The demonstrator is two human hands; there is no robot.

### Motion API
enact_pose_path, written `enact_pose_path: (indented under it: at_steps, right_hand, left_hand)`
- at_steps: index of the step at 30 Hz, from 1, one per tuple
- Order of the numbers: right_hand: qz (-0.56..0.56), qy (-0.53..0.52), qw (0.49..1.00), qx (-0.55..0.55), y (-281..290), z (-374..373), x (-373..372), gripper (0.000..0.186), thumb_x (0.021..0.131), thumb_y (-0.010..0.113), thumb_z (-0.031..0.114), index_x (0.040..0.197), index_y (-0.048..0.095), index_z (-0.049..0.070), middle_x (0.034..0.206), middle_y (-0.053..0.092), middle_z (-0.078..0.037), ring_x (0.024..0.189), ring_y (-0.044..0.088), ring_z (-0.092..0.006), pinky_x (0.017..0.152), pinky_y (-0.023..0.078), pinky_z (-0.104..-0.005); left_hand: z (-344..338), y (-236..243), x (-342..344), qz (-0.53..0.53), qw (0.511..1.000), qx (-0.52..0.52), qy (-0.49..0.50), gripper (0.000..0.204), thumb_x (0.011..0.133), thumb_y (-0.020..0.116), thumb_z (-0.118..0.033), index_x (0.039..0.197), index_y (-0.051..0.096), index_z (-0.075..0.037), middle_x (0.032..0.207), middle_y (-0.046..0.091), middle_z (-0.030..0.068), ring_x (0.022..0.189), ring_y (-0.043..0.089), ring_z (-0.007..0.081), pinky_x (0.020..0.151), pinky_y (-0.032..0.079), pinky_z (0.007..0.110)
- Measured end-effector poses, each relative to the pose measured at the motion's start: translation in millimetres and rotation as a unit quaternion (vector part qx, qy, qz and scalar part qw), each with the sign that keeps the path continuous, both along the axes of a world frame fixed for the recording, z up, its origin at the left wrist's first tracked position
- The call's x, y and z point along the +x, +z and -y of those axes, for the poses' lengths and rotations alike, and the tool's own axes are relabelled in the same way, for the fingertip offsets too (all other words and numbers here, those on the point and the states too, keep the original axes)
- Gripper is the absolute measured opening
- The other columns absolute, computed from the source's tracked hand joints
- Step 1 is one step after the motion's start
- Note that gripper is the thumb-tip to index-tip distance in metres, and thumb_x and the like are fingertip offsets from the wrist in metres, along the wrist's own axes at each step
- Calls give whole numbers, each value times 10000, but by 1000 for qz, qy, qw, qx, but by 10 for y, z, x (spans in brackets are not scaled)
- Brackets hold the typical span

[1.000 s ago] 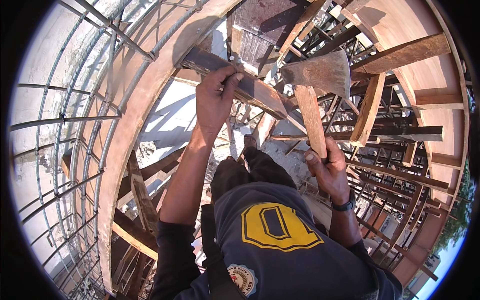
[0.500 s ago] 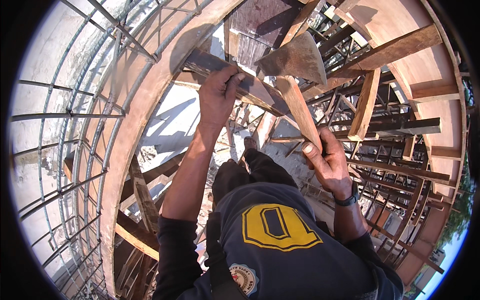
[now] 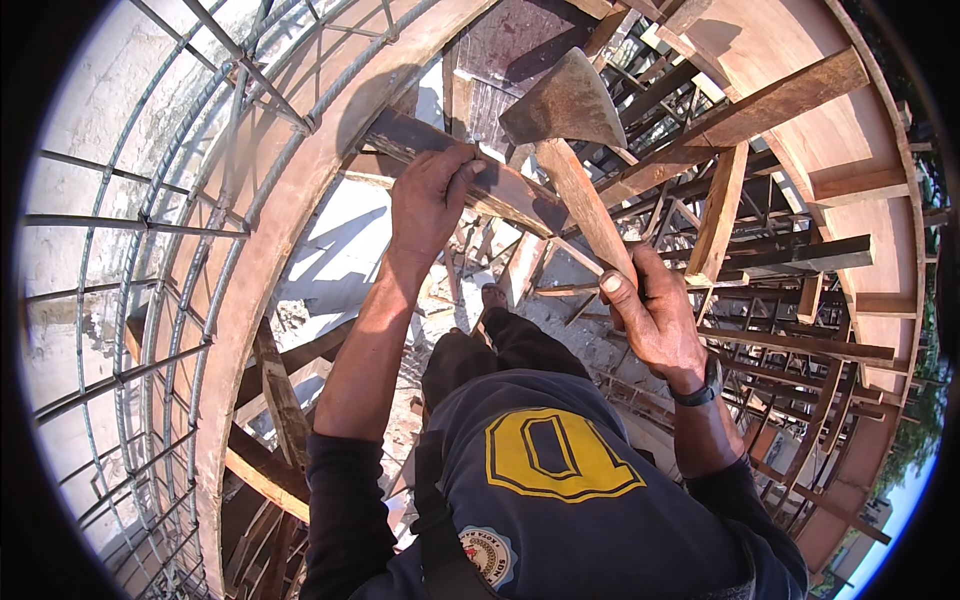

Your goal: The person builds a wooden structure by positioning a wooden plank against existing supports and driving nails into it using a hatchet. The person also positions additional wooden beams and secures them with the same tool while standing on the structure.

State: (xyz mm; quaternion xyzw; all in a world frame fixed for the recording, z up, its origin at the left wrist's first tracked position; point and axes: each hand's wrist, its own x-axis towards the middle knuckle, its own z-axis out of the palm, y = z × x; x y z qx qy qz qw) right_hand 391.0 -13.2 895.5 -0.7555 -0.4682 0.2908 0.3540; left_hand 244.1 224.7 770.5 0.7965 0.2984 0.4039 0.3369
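An axe (image 3: 582,200) with a worn wooden handle is in my right hand (image 3: 655,315), its fingers and thumb wrapped round the handle's lower part. The broad, rusty axe head (image 3: 565,102) hangs above the right end of a short wooden beam (image 3: 515,195). My left hand (image 3: 432,195) rests against that beam, thumb and fingers pinched together at its upper face. Whatever lies between those fingertips is too small to make out. The beam runs from the curved plywood edge at upper left toward the axe handle.
A cage of steel rebar (image 3: 145,225) stands on the left beside a curved plywood panel (image 3: 265,225). Timber struts (image 3: 720,215) and beams crowd the right, below another curved plywood form (image 3: 790,85). Rubble-strewn ground shows far below, near my foot (image 3: 494,297).
The axe has shifted slightly left and up with my right hand, its head now closer over the beam. My left hand stays pinched at the beam, with the view shifting slightly.
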Motion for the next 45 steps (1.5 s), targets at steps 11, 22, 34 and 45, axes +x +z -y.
enact_pose_path:
  at_steps: [11, 22, 34, 45]
  right_hand:
    - [91, 38, 993, -62, 479, -207, -77, 379, 1012, 553, 341, 1091, 561, -29, 702, 624, -208, 680, 652, -404, 609, 477, -456]
    - [192, 75, 973, -104, 287, -247, -38, 349, 1031, 514, 295, 1161, 492, -28, 671, 594, -255, 702, 644, -473, 590, 472, -475]
    - [267, 96, 957, -58, 218, -326, 4, 335, 1024, 525, 276, 1100, 479, -47, 619, 552, -231, 636, 644, -412, 553, 446, -472]
    - [-192, -68, 979, -9, 317, -76, -267, 200, 998, 502, 232, 1029, 515, 35, 729, 521, -13, 559, 460, -74, 483, 379, -245]
  left_hand:
    - [19, 69, -45, -45, 994, 96, 8, 195, 873, 665, -79, 1062, 709, -95, 924, 709, 100, 851, 669, 281, 753, 532, 382]
    - [-4, -17, -11, 8, 991, 136, 6, 169, 859, 692, -105, 1022, 702, -59, 943, 721, 97, 852, 670, 293, 743, 544, 397]
    - [30, 58, -49, -9, 991, 129, 19, 173, 856, 674, -90, 1029, 687, -96, 852, 694, 96, 845, 641, 322, 736, 527, 428]
    - [443, -1118, 533, 561, 382, -730, 79, 781, 896, 419, -741, 1327, 517, -96, 1215, 563, 119, 1117, 555, 295, 1029, 430, 462]
